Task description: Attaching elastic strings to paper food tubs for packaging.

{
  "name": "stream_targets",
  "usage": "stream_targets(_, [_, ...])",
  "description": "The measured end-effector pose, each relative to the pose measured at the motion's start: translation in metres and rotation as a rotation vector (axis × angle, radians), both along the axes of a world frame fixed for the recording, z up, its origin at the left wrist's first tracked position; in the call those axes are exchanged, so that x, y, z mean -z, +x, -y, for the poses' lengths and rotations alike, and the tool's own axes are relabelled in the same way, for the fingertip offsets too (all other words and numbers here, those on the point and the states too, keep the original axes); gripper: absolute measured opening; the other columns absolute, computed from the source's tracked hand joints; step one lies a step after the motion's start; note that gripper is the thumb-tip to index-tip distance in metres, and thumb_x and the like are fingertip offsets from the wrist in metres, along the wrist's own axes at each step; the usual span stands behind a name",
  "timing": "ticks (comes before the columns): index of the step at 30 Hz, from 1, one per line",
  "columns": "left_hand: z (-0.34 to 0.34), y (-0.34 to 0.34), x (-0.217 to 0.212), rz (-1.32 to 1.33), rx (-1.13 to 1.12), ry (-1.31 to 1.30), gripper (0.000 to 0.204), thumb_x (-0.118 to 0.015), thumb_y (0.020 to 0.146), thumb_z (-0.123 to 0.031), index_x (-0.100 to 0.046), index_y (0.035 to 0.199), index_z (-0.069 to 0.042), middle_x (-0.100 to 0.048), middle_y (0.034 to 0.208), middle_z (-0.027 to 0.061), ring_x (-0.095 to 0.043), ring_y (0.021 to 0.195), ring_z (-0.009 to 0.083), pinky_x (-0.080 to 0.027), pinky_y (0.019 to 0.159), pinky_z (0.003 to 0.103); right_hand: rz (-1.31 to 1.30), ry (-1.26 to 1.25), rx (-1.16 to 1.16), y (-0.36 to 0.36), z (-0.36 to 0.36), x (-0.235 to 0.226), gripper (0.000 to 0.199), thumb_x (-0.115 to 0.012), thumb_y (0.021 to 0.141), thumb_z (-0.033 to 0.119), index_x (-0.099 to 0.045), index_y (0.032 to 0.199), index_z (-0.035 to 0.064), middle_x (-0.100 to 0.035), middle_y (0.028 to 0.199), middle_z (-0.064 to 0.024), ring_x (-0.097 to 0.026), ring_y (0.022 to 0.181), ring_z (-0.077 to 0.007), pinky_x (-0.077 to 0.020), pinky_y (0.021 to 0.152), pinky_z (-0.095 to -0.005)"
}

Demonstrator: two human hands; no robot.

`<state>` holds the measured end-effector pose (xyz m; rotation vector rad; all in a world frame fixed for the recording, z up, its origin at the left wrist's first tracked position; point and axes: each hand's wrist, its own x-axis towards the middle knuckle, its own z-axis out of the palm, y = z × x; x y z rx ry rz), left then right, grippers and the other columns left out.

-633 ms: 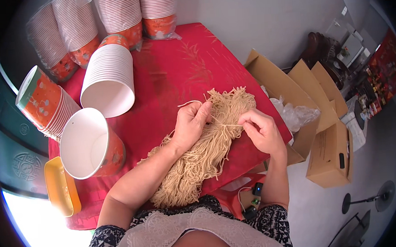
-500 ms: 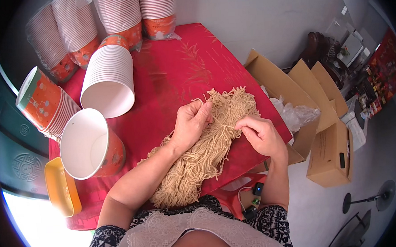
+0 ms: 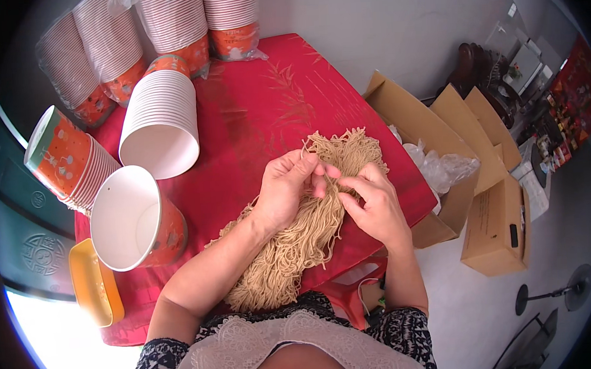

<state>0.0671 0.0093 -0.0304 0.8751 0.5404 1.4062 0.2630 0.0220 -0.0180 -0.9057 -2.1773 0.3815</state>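
Observation:
A long bundle of thin beige strands [image 3: 280,265], which looks like yarn, lies slantwise on the red-covered table [image 3: 245,113] in front of me. My left hand [image 3: 289,188] is over its upper part, thumb and forefinger pinching a strand whose end loops up above the fingers. From the right, my right hand [image 3: 377,203] meets it, fingers curled and fingertips touching or nearly touching the left ones at the strand. The fingers partly hide the strand between them.
Left of the bundle stand a white-lined paper tub [image 3: 127,217], a lying stack of tubs [image 3: 162,118], a tilted orange stack [image 3: 67,156] and a yellow plastic basin [image 3: 93,282]. Wrapped stacks [image 3: 173,24] line the back. Open cardboard boxes [image 3: 434,157] stand right; a red stool [image 3: 361,294] is below the edge.
My right hand has moved left and slightly up, bringing its fingertips to the left hand's. The left fingers have stretched toward the right hand. The bundle stays in place.

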Motion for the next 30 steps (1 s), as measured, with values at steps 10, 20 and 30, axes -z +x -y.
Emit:
stream_targets(10, [-0.005, -0.003, 0.011, 0.065, 0.008, 0.114, 0.024, -0.054, 0.101, -0.025, -0.062, 0.091, -0.005, -0.070, 0.099, 0.0199, -0.064, 0.076, 0.0173, -0.053, 0.079, 0.032, -0.140, 0.022, 0.023, -0.009, -0.002, 0.016, 0.015, -0.074, 0.075, 0.001, -0.067, 0.089, 0.0025, -0.052, 0.082, -0.0106, -0.056, 0.075, -0.0262, -0.0468, 0.065, -0.0381])
stream_targets(20, [-0.004, -0.002, 0.010, 0.092, -0.028, 0.079, 0.022, -0.048, 0.103, -0.017, -0.061, 0.092, -0.003, -0.070, 0.095, 0.0180, -0.064, 0.074, 0.0150, -0.054, 0.074, 0.029, -0.182, -0.057, 0.008, -0.010, 0.000, 0.009, 0.012, -0.071, 0.077, 0.000, -0.063, 0.085, 0.0016, -0.054, 0.082, -0.0108, -0.056, 0.073, -0.0243, -0.0460, 0.063, -0.0350])
stream_targets(30, [-0.002, 0.000, 0.007, 0.027, -0.096, 0.041, 0.022, -0.051, 0.103, -0.020, -0.061, 0.093, -0.002, -0.065, 0.078, 0.0070, -0.056, 0.066, 0.0109, -0.048, 0.065, 0.025, -0.197, -0.077, 0.025, -0.009, -0.004, 0.015, 0.008, -0.065, 0.085, 0.000, -0.059, 0.090, 0.0007, -0.053, 0.084, -0.0137, -0.057, 0.076, -0.0289, -0.0468, 0.067, -0.0385])
